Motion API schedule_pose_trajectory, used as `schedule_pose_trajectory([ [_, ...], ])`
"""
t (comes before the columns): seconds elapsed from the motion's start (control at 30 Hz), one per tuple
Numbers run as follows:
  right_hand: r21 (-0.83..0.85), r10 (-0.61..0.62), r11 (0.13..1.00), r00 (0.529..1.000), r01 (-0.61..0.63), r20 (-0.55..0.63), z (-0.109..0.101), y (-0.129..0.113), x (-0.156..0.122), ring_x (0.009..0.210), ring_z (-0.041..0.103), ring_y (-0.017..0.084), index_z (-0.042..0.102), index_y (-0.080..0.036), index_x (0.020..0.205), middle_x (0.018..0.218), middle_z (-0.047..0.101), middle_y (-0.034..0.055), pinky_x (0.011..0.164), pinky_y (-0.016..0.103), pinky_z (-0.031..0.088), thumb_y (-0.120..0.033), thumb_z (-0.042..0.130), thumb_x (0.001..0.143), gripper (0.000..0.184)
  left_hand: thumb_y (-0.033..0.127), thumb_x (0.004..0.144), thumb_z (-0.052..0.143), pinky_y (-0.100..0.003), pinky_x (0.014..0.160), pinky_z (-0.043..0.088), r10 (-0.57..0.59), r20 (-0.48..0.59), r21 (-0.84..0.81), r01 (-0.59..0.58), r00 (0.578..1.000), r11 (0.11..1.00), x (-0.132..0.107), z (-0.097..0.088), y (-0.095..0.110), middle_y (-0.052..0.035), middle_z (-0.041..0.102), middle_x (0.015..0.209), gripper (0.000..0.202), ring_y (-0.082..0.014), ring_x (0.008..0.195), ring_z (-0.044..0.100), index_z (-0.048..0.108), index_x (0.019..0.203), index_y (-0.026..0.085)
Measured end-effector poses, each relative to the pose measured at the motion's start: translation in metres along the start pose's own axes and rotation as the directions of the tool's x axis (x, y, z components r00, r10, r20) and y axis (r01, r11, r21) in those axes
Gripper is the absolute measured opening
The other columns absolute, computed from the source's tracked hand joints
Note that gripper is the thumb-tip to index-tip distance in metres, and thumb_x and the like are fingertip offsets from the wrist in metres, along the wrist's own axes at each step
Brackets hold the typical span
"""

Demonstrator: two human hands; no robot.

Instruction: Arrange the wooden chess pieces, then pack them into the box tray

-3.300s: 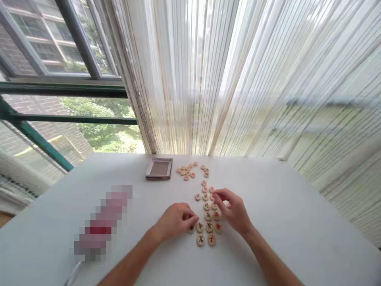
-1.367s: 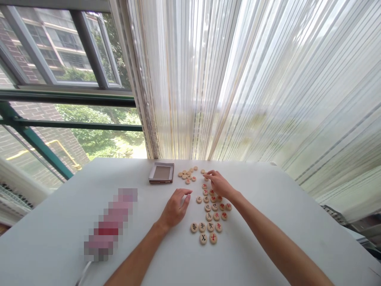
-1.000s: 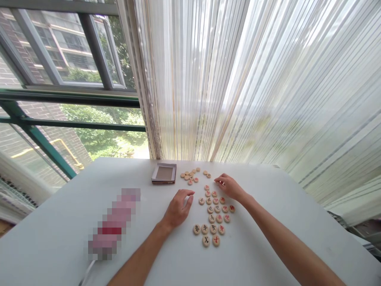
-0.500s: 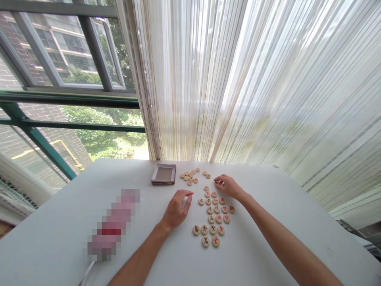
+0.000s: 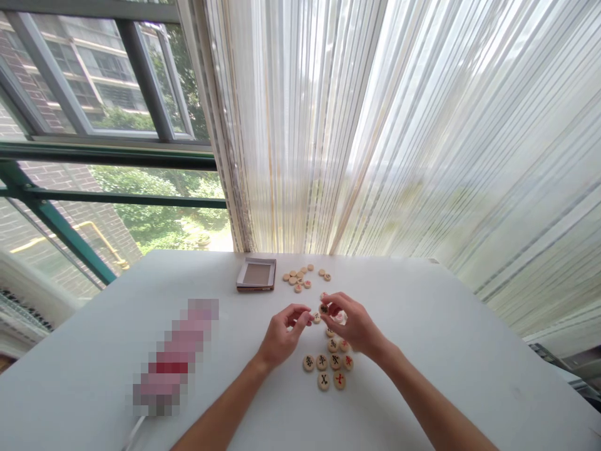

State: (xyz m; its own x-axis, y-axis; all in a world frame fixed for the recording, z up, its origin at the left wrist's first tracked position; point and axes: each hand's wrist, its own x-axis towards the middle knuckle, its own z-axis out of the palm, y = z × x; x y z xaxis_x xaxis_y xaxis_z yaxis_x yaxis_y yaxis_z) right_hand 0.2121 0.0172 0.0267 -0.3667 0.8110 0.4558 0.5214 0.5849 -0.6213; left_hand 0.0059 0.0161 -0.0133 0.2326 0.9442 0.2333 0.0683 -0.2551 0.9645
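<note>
Round wooden game pieces with red or black characters lie in rows [image 5: 328,362] on a white table [image 5: 451,351]. My right hand [image 5: 352,322] hovers over those rows and pinches one black-marked piece [image 5: 323,308] in its fingertips. My left hand [image 5: 282,332] is raised just left of it, with thumb and fingers curled toward that piece; nothing shows in them. A loose cluster of pieces [image 5: 300,279] lies farther back.
A small flat box [image 5: 256,275] lies at the back next to the loose cluster. A blurred pink and red object [image 5: 173,357] lies at the left. Striped sheer curtains [image 5: 375,125] and a window [image 5: 94,125] stand behind the table.
My right hand drew back from the far pieces toward me with a black-marked piece pinched in it. My left hand lifted off the table and curled toward that piece.
</note>
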Motion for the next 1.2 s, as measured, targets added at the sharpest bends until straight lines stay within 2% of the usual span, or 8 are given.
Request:
schedule_pose_trajectory([
  [0.13,-0.001,-0.007,1.0,0.998,0.007,-0.055,0.015,-0.013,-0.012,0.08,0.066,0.017,0.063,-0.025,0.107,0.098,0.065,0.005,0.076,0.031,0.057,-0.025,0.062,0.089,0.018,0.046,0.089,0.06,-0.026,0.059,0.051,-0.069,0.101,-0.179,0.087,0.992,0.98,-0.003,0.005,-0.002,-0.0107,0.075,0.089,0.037,-0.0218,0.082,0.071,0.061,0.107,0.014],
  [0.3,0.032,-0.029,0.999,0.991,0.033,-0.13,0.024,-0.015,-0.02,0.078,0.065,0.018,0.064,-0.025,0.104,0.098,0.065,0.0053,0.079,0.033,0.056,-0.025,0.06,0.09,0.014,0.043,0.085,0.066,-0.026,0.059,0.051,-0.107,0.142,-0.228,0.138,0.984,0.964,-0.004,0.006,-0.005,-0.0094,0.075,0.084,0.035,-0.021,0.08,0.07,0.061,0.106,0.014],
  [0.6,0.164,0.016,0.986,0.992,0.005,-0.125,0.027,-0.012,-0.032,0.088,0.064,0.019,0.062,-0.026,0.111,0.107,0.064,0.0074,0.08,0.033,0.057,-0.017,0.058,0.089,0.024,0.04,0.088,0.064,-0.026,0.063,0.053,-0.1,0.101,-0.159,0.116,0.99,0.981,-0.004,0.005,0.001,-0.0081,0.071,0.092,0.029,-0.0172,0.078,0.066,0.065,0.102,0.014],
  [0.73,0.178,0.023,0.984,0.99,0.003,-0.142,0.027,-0.009,-0.034,0.084,0.063,0.019,0.063,-0.024,0.106,0.1,0.065,0.0062,0.077,0.033,0.056,-0.018,0.06,0.088,0.019,0.04,0.089,0.061,-0.028,0.064,0.054,-0.091,0.15,-0.127,0.11,0.985,0.986,-0.006,0.004,0.006,-0.0082,0.07,0.091,0.032,-0.0168,0.077,0.063,0.067,0.106,0.014],
  [0.87,0.192,0.037,0.981,0.99,-0.01,-0.137,0.025,-0.008,-0.036,0.082,0.063,0.018,0.063,-0.024,0.105,0.098,0.065,0.0047,0.077,0.031,0.055,-0.019,0.063,0.088,0.017,0.036,0.087,0.065,-0.03,0.071,0.055,-0.068,0.21,-0.109,0.093,0.975,0.99,-0.009,0.004,0.01,-0.0089,0.07,0.098,0.036,-0.0187,0.084,0.064,0.064,0.116,0.015],
  [1.2,0.151,0.069,0.987,0.994,-0.055,-0.089,0.021,-0.004,-0.038,0.084,0.065,0.019,0.063,-0.025,0.11,0.099,0.068,0.0042,0.079,0.033,0.054,-0.021,0.064,0.088,0.022,0.033,0.087,0.067,-0.035,0.086,0.055,-0.051,0.223,-0.081,0.07,0.973,0.994,-0.011,0.002,0.013,-0.0092,0.071,0.106,0.038,-0.0204,0.091,0.067,0.064,0.121,0.017],
])
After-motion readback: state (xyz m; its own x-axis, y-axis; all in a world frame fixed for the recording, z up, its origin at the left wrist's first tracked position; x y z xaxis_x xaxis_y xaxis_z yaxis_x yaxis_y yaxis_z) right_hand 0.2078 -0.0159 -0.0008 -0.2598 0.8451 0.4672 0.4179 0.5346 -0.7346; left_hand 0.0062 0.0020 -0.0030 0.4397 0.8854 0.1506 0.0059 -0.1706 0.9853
